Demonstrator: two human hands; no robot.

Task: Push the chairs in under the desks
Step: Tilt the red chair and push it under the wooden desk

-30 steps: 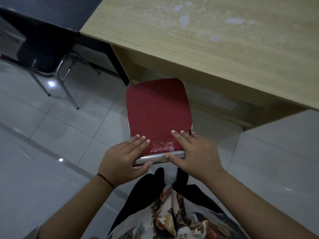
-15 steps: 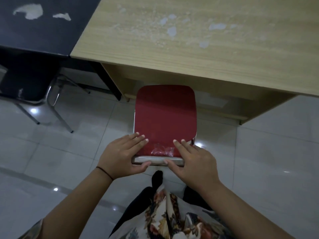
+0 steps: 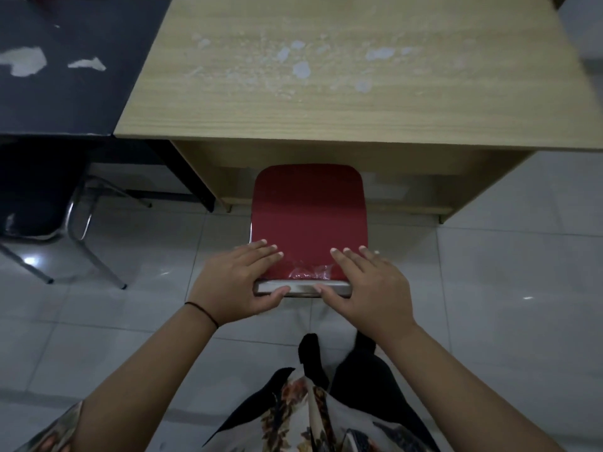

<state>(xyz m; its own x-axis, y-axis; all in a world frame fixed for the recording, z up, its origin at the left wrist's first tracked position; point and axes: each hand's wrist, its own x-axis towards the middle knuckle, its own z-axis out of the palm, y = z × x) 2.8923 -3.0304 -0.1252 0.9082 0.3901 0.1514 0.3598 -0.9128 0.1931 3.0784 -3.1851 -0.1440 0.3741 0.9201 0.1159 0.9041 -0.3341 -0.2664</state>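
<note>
A red chair (image 3: 310, 210) stands on the white tiled floor in front of a light wooden desk (image 3: 326, 93). Its far edge lies just under the desk's front edge. A metal bar runs along the chair's near edge. My left hand (image 3: 238, 282) grips the near left corner, fingers on the red surface and thumb on the bar. My right hand (image 3: 368, 285) grips the near right corner the same way. A crumpled bit of clear plastic sits on the red surface between my hands.
A black desk (image 3: 65, 99) adjoins the wooden desk on the left. A black chair (image 3: 32, 190) with metal legs stands partly under it. My legs and patterned clothing are directly behind the red chair. White tiled floor stretches to the right.
The red chair has slid forward toward the wooden desk with both hands on its near edge. Its far edge has reached the desk's front, and the view now faces the desk squarely.
</note>
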